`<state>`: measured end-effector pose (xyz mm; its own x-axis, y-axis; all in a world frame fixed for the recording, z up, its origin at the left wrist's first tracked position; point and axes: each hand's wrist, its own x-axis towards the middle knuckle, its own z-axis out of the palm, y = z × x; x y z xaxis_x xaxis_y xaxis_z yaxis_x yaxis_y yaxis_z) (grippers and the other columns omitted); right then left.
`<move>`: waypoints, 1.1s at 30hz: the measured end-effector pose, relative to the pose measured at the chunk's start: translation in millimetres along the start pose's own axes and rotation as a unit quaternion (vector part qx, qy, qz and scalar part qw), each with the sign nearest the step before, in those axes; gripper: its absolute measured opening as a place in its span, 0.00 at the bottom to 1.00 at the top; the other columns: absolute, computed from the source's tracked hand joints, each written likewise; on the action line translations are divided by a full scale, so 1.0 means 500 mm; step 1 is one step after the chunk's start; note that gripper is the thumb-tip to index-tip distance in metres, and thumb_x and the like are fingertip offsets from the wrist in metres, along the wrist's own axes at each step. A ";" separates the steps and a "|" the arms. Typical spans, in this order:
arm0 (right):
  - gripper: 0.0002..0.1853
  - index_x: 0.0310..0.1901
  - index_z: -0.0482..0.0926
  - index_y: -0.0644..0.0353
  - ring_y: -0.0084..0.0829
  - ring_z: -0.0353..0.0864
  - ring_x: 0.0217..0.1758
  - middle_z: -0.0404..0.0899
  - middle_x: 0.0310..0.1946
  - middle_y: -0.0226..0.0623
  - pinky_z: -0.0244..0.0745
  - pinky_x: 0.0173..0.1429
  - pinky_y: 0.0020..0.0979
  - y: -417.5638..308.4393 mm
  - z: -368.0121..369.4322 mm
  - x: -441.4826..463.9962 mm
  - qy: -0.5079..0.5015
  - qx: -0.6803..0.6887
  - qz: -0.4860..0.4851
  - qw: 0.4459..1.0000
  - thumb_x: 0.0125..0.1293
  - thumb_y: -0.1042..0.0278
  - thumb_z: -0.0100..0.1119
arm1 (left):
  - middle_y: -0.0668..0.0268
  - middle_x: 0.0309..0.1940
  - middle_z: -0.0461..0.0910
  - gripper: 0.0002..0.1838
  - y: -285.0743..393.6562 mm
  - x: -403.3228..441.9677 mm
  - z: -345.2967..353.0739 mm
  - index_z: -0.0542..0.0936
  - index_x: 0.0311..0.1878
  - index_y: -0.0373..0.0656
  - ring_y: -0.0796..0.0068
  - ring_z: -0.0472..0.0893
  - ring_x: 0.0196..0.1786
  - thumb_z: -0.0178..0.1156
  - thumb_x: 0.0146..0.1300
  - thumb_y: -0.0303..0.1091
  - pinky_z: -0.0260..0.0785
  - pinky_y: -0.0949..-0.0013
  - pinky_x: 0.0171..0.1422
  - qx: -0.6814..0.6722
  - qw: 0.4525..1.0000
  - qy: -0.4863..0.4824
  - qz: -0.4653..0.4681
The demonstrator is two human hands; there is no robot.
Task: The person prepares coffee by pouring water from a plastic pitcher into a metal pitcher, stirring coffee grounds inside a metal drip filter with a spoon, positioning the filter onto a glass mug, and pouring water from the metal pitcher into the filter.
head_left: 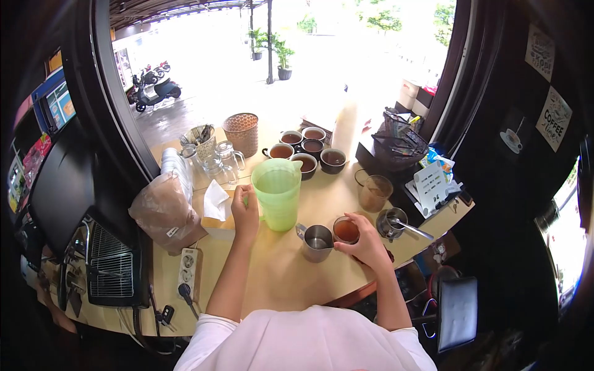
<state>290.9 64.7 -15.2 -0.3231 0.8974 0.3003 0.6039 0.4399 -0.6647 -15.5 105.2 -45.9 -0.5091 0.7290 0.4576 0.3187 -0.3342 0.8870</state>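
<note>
**Green pitcher (pixel 276 198) at our left, glass (pixel 346 231) at our right**

Above or on the table (pixel 272 287), we cannot tell which, the pitcher looks upright, its long axis near vertical, spout toward our right. Our left hand (pixel 245 215) has its fingers closed round the handle, likely to steady that bulk. The metal mug (pixel 317 243) stands upright between pitcher and glass, handle toward the pitcher. Our right hand (pixel 366 242) curves its fingers round the upright glass of brown drink, seemingly against tipping.
</note>
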 end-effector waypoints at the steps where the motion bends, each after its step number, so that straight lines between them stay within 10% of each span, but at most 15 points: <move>1: 0.39 0.61 0.69 0.62 0.43 0.72 0.60 0.74 0.54 0.46 0.67 0.65 0.37 -0.003 -0.003 0.004 -0.008 0.004 0.006 1.000 0.47 0.62 0.75 | 0.74 0.28 0.68 0.11 0.000 0.002 0.004 0.74 0.39 0.39 0.88 0.65 0.30 0.49 0.72 0.37 0.60 0.78 0.33 -0.002 1.000 0.013 0.012; 6: 0.41 0.62 0.69 0.61 0.41 0.73 0.60 0.74 0.54 0.44 0.66 0.66 0.36 -0.011 -0.008 0.025 -0.028 0.017 0.035 0.999 0.44 0.63 0.76 | 0.64 0.31 0.76 0.10 0.007 0.009 -0.005 0.73 0.36 0.36 0.78 0.72 0.36 0.49 0.69 0.33 0.66 0.71 0.42 -0.038 0.999 0.024 -0.024; 15: 0.41 0.62 0.69 0.59 0.42 0.71 0.62 0.71 0.56 0.46 0.66 0.66 0.36 0.011 -0.010 0.085 -0.052 -0.017 0.020 0.998 0.44 0.62 0.77 | 0.77 0.18 0.61 0.14 -0.005 0.021 -0.018 0.70 0.26 0.40 0.88 0.58 0.24 0.51 0.68 0.36 0.51 0.75 0.27 -0.097 0.992 0.021 -0.074; 33: 0.44 0.62 0.69 0.58 0.42 0.73 0.60 0.72 0.57 0.47 0.69 0.64 0.37 0.041 0.059 0.296 -0.159 -0.045 -0.048 0.985 0.41 0.55 0.77 | 0.76 0.19 0.63 0.16 0.009 0.010 -0.029 0.68 0.24 0.39 0.87 0.59 0.26 0.50 0.70 0.35 0.55 0.74 0.30 -0.091 0.992 0.012 -0.086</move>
<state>233.9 205.5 -4.2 -0.5859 0.8015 0.1197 0.6171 0.5370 -0.5752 -28.4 98.9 -38.8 -0.5627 0.7713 0.2973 0.0765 -0.3096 0.9478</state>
